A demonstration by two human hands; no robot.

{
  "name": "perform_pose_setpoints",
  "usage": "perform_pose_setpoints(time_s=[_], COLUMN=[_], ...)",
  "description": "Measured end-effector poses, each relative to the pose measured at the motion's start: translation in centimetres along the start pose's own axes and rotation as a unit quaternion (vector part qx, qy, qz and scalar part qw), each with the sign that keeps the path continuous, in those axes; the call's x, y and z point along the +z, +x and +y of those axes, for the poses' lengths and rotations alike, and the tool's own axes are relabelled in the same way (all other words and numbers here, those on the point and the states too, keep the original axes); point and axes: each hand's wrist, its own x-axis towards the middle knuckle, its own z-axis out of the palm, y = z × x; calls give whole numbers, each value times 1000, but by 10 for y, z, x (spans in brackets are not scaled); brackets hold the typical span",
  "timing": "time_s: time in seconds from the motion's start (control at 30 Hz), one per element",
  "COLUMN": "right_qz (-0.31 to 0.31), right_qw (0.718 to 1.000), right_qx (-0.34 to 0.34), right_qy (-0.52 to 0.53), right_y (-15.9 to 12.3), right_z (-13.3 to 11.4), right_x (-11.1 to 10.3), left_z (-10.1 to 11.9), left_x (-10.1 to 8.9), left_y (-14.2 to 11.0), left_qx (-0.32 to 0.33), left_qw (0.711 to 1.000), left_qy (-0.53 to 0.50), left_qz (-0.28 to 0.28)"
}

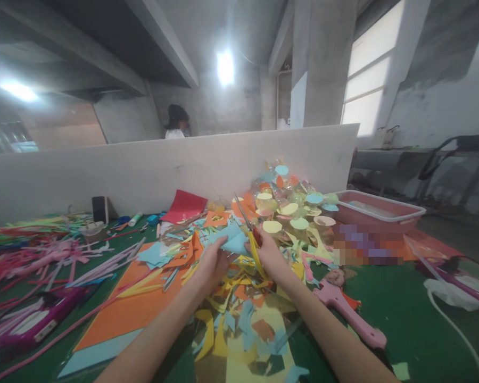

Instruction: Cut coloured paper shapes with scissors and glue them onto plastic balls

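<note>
My left hand (216,261) grips a light blue piece of paper (232,238) above a heap of scraps. Closed around yellow-handled scissors (254,251) is my right hand (270,256), just right of the paper. The blades point up and away from me, and I cannot tell whether they touch the paper. Below both hands lie yellow, orange and blue paper scraps (245,314). Round paper discs (272,227) in several colours sit on a pile of clear rounded objects beyond my right hand.
Orange sheets (122,314) and pink strips (43,260) lie on the left. On the right are a pink plastic tub (383,219), a pink glue gun (349,311) and a white cord (455,324). A low white partition (143,170) stands behind; a person (178,122) is beyond it.
</note>
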Motion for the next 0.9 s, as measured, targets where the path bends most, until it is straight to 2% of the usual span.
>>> perform_pose_setpoints(time_s=[0.2, 0.5, 0.9], right_qz=[13, 24, 32], right_qw=[1000, 1000, 999], right_qx=[-7, -19, -8], right_qy=[-4, -6, -5], right_y=[2, 3, 6], right_z=[3, 13, 18], right_x=[0, -2, -2], left_z=[-3, -1, -4], left_x=[-2, -2, -3], left_y=[-3, -5, -4], left_qx=[39, 39, 50], left_qw=[998, 996, 994], left_qy=[24, 58, 25], left_qz=[-48, -58, -98])
